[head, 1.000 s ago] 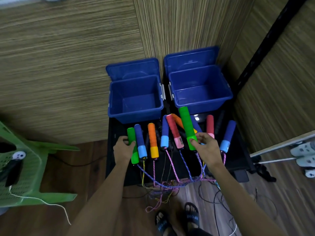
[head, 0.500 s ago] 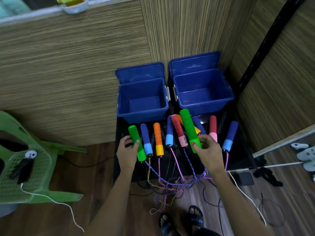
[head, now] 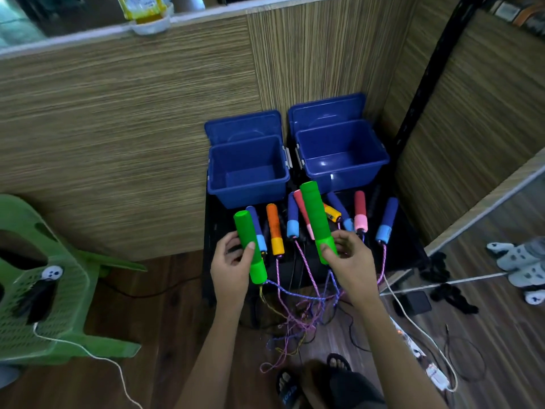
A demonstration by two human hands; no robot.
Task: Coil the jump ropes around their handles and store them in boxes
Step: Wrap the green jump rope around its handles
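Observation:
My left hand point(head: 233, 265) grips a green jump-rope handle point(head: 247, 237), lifted off the black table point(head: 407, 249). My right hand point(head: 352, 261) grips the matching green handle point(head: 314, 215), also raised. A blue-purple rope point(head: 295, 293) sags between the two handles. Several other foam handles lie in a row on the table, among them an orange one point(head: 274, 228) and a blue one point(head: 386, 221). Their ropes hang tangled point(head: 295, 323) over the front edge. Two open blue boxes, the left box point(head: 247, 187) and the right box point(head: 342, 169), stand empty behind the handles.
A green plastic chair point(head: 44, 290) stands at the left with a white cable across it. Wood-panel walls close in behind and to the right. Cables and a power strip point(head: 418, 355) lie on the floor at right, near slippers point(head: 519, 261). My sandalled feet point(head: 309, 382) are below the table edge.
Both hands have lifted the green handles up off the table toward me. The camera has tilted up, showing more of the wall and ledge.

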